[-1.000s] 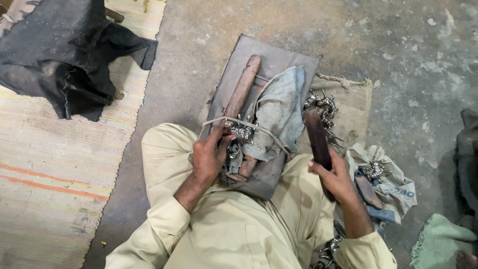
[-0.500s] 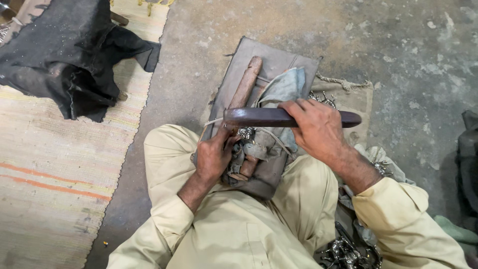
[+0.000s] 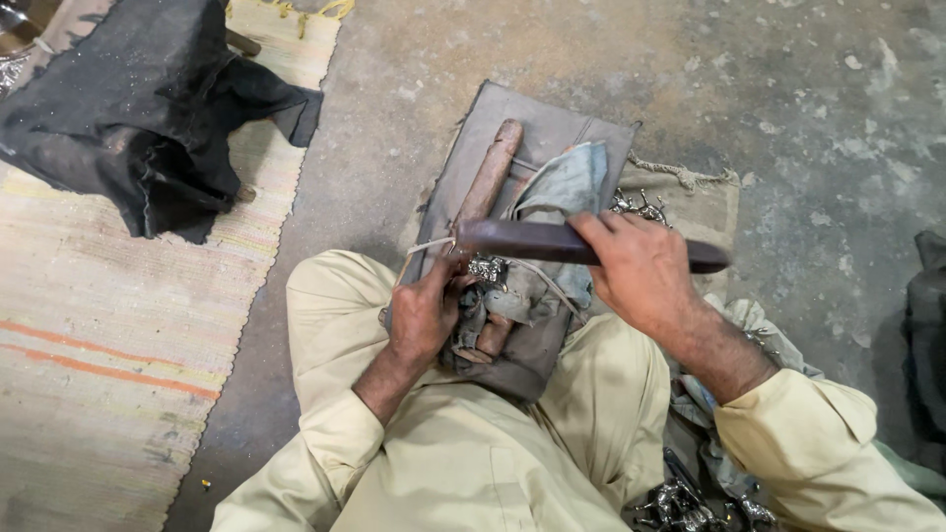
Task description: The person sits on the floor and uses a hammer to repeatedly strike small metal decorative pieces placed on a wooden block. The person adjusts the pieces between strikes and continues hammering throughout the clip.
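Right hand (image 3: 641, 271) grips dark flat wooden bar (image 3: 532, 239) crosswise, centre frame; left hand (image 3: 426, 313) just below pinches small silver metal piece (image 3: 486, 268) under bar's left end.

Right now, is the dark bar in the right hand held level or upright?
Level. The right hand grips the dark bar crosswise over the wooden stick, its near end by the left hand.

Both hands, left (image 3: 422, 317) and right (image 3: 641, 274), are clenched, wrists bent.
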